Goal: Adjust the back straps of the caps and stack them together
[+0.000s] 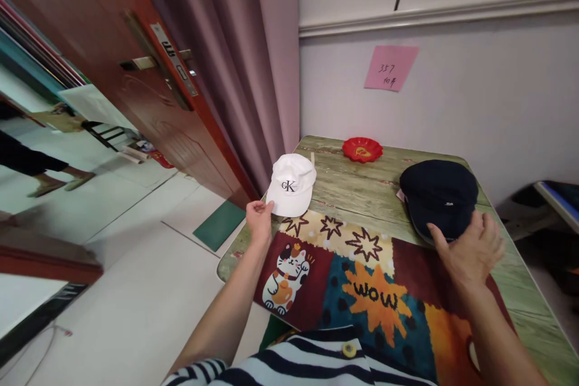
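A white cap [293, 184] with black letters lies at the left of the table, its brim toward me. The fingers of my left hand [260, 220] are pinched on the left edge of that brim. On the right side sits a dark navy cap [441, 193] with a small light mark on its front. My right hand [470, 247] is at its near right edge with the fingers spread and the thumb by the brim; nothing is gripped in it. A colourful mat [335, 301] with a cat and the word WOW lies under my forearms.
A red scalloped dish [362, 149] stands at the back of the wood-patterned table [348, 184]. Behind is a wall with a pink note [391, 68]. A curtain and a brown door [149, 72] are on the left, and a person's legs [36, 160] show beyond.
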`<action>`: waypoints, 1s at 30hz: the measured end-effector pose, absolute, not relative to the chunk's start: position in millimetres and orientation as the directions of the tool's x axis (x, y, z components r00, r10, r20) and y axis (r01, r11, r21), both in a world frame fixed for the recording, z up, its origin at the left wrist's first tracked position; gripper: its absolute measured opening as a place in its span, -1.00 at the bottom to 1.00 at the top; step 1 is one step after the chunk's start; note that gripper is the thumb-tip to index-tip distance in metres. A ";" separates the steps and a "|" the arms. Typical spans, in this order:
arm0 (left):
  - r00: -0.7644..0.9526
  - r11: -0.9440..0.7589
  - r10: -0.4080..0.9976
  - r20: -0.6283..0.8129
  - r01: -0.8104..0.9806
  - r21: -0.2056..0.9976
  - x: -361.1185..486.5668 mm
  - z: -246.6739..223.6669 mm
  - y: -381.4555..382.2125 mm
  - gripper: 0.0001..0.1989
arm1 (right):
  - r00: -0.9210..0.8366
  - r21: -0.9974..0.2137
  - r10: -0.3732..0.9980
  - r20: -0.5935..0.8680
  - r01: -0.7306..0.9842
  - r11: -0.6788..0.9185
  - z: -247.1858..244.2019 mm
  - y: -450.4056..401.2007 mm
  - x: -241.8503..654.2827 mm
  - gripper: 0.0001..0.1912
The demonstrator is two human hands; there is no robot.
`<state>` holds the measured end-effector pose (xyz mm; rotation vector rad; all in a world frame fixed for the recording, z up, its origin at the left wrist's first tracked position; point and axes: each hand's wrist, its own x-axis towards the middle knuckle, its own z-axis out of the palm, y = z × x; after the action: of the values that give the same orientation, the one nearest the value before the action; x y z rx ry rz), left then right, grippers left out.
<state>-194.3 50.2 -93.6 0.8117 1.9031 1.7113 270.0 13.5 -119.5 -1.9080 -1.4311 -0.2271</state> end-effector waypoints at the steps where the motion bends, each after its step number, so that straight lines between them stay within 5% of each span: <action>1: -0.719 0.073 0.690 0.077 0.176 0.982 -203.0 -90.5 52.5 -0.58 | 0.334 -0.418 0.749 0.573 0.905 -0.084 -118.5 7.9 262.8 -0.07; 6: -0.533 0.361 0.845 0.052 0.639 0.679 -204.3 -82.0 68.7 -0.14 | 0.158 -0.380 0.796 0.585 0.920 0.096 -126.8 -11.2 229.3 -0.24; 11: -0.544 0.495 0.839 -0.019 0.748 0.442 -187.9 -81.1 77.1 0.00 | 0.142 -0.464 0.832 0.536 0.873 0.149 -136.1 -24.6 221.1 -0.27; 15: -0.580 0.478 0.813 0.045 0.710 0.517 -186.8 -77.7 76.5 0.06 | 0.175 -0.508 0.845 0.506 0.852 0.128 -145.4 -34.6 231.1 -0.29; 17: -0.604 0.365 0.792 0.092 0.588 0.722 -186.6 -74.0 77.9 -0.01 | 0.186 -0.522 0.846 0.500 0.844 0.123 -148.6 -37.5 235.1 -0.30; 20: -0.620 0.124 0.784 -0.014 0.135 0.983 -185.0 -65.9 85.1 -0.42 | 0.198 -0.559 0.854 0.480 0.819 0.125 -145.7 -40.0 235.9 -0.31; 22: -0.572 0.072 0.812 -0.114 -0.096 0.993 -182.6 -58.4 92.4 -0.66 | 0.219 -0.615 0.874 0.434 0.781 0.110 -137.7 -41.0 232.5 -0.36; 25: -0.497 0.053 0.854 -0.151 -0.207 0.977 -173.6 -44.2 101.5 -0.73 | 0.249 -0.766 0.933 0.259 0.641 0.042 -120.6 -41.0 220.7 -0.44; 30: -0.225 -0.009 0.963 -0.147 -0.572 0.820 -135.0 -26.8 89.6 -0.63 | 0.135 -0.996 0.987 -0.089 0.002 -0.090 -89.1 -27.8 184.9 -0.44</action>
<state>-135.0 89.6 -26.8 0.5629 0.9545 1.5659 184.9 -27.8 -89.1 -1.3420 -1.0706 1.1685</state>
